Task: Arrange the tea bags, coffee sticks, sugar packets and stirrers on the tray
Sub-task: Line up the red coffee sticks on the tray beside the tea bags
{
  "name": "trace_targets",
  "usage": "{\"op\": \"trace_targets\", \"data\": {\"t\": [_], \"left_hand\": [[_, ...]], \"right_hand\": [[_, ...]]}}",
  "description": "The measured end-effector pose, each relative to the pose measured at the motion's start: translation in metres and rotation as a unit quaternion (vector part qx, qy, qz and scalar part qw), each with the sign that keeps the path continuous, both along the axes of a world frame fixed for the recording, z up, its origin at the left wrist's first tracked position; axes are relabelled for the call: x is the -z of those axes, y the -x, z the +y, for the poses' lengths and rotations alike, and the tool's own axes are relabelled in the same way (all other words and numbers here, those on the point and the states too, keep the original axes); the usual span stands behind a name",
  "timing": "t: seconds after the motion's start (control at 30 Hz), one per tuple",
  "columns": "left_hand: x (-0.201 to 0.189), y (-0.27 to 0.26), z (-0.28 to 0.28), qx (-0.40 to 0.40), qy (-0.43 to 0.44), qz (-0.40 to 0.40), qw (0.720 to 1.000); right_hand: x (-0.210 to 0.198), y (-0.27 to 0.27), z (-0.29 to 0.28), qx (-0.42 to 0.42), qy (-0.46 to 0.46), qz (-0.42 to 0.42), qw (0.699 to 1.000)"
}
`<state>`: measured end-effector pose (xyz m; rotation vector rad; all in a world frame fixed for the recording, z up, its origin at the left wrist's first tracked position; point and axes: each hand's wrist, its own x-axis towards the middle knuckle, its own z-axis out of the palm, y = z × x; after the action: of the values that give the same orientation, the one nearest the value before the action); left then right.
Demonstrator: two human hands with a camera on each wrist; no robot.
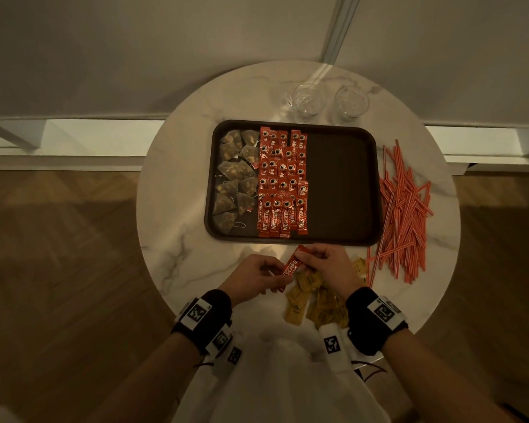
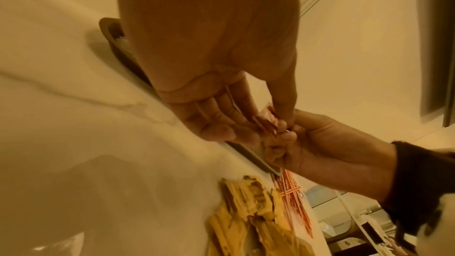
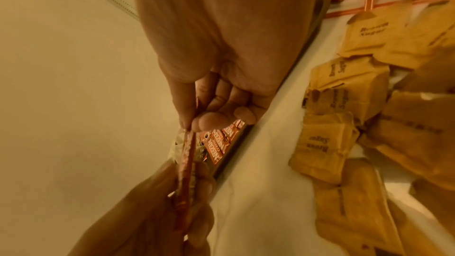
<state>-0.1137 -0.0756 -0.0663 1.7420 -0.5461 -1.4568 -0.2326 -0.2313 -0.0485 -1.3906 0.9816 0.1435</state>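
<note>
Between your two sets of fingertips, just short of the tray's near rim, one coffee stick is held slantwise: your left hand pinches its lower end, your right hand pinches the upper end between thumb and forefinger. Both hands grip this same stick; neither is free. Beyond your fingers, the tea bags fill the tray's left strip and the placed coffee sticks sit in rows beside them; the right half is bare. Under your right palm lie the sugar packets, loose on the table; to the right of your right fingers the stirrers lie heaped, off the tray. Judged step: coffee-stick stage, near its end. Next move likely calls for one hand to let go, the other to lay the stick flat alongside the nearest row, label up, without disturbing its neighbours.
</note>
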Motion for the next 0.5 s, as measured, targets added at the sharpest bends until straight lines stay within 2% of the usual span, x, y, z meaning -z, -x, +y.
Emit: {"op": "trace_targets", "data": {"t": [0.13,0.27,0.37,0.5], "left_hand": [[0.0,0.001,-0.007,-0.012,0.004,0.004,1.0],[0.003,-0.007,-0.01,0.008,0.003,-0.001,1.0],[0.008,-0.01,-0.012,-0.043,0.006,0.0,0.999],[0.014,-0.006,-0.02,-0.056,0.004,0.003,0.998]], "right_hand": [[0.001,-0.004,-0.002,0.003,0.0,-0.005,1.0],[0.002,-0.003,-0.004,0.048,-0.023,-0.026,0.998],[0.005,0.002,-0.003,0.097,-0.072,-0.032,0.992],[0.01,0.005,-0.002,0.061,-0.077,-0.008,0.995]]}}
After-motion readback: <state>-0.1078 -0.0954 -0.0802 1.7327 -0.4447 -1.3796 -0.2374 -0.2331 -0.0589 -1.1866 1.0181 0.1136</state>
